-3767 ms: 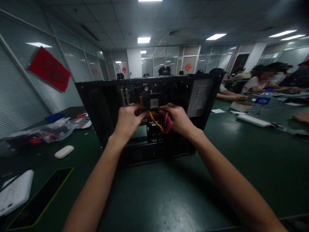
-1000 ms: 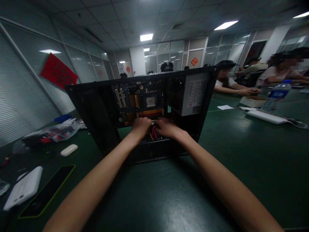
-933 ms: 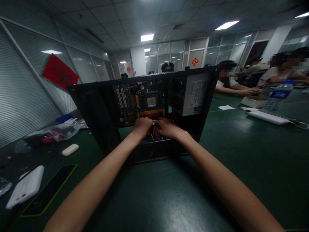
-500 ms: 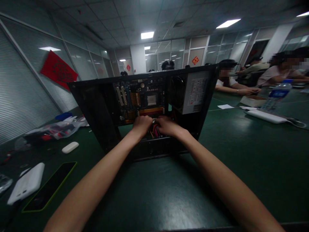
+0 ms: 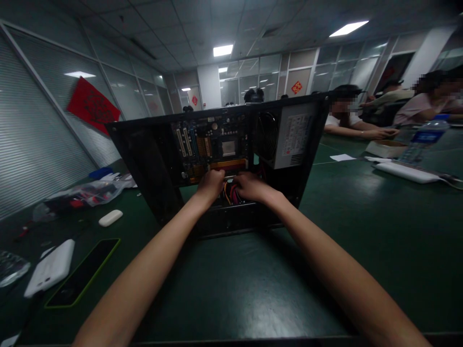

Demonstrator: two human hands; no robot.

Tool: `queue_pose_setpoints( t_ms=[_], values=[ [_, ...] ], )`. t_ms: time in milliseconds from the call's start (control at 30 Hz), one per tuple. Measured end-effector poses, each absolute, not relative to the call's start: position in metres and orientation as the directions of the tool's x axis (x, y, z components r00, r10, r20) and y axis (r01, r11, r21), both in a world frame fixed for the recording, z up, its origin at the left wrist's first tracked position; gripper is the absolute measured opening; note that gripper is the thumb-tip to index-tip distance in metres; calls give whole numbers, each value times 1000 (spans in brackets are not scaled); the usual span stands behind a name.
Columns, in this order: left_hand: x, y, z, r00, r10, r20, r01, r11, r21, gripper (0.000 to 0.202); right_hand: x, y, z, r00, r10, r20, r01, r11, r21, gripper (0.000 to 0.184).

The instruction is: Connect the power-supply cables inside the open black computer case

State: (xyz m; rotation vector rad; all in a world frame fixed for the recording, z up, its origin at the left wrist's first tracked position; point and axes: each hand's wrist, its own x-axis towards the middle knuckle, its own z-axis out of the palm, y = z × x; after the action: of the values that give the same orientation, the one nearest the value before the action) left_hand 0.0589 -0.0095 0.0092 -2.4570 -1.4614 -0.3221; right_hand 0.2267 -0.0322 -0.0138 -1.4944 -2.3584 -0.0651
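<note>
An open black computer case (image 5: 133, 159) stands tilted on the green table, its inside facing me. Inside it are a motherboard (image 5: 231, 131) and a grey power supply (image 5: 294, 137) with a round fan. My left hand (image 5: 212, 184) is closed at the board's lower edge, just below the orange and red memory slots (image 5: 231, 165). Close beside it, my right hand (image 5: 250, 185) is closed too, next to a bundle of coloured cables (image 5: 233, 193). A thin pale strip shows between the hands. What the fingers grip is hidden.
To the left lie a phone with a green edge (image 5: 85, 272), a white power bank (image 5: 50, 267), a small white case (image 5: 110, 218) and a plastic bag (image 5: 85, 195). At right are a water bottle (image 5: 421, 140), an open box (image 5: 386, 148) and a white device (image 5: 407, 172). Other people sit beyond.
My left hand has shifted slightly left, away from my right hand, showing more of the cables between them. The whole view has moved a little.
</note>
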Motion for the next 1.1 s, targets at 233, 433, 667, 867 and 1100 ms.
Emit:
queue_pose_setpoints(
  t_ms=[233, 433, 667, 867, 1100],
  values=[
    [59, -5, 6, 510, 790, 341, 858, -498, -129, 24, 226, -31, -12, -359, 884, 301, 895, 417, -159, 28],
    [62, -11, 11, 503, 809, 305, 863, -489, -126, 26, 225, -32, -12, -369, 877, 308, 891, 428, -150, 27],
    [62, -12, 11, 512, 811, 284, 858, -495, -135, 25, 226, -30, -14, -385, 868, 313, 888, 441, -131, 25],
    [62, -9, 10, 494, 815, 301, 869, -476, -138, 26, 225, -31, -12, -374, 874, 311, 894, 429, -130, 23],
    [62, -8, 11, 490, 832, 259, 872, -467, -148, 29, 225, -31, -13, -375, 883, 282, 890, 428, -156, 25]
  ],
)
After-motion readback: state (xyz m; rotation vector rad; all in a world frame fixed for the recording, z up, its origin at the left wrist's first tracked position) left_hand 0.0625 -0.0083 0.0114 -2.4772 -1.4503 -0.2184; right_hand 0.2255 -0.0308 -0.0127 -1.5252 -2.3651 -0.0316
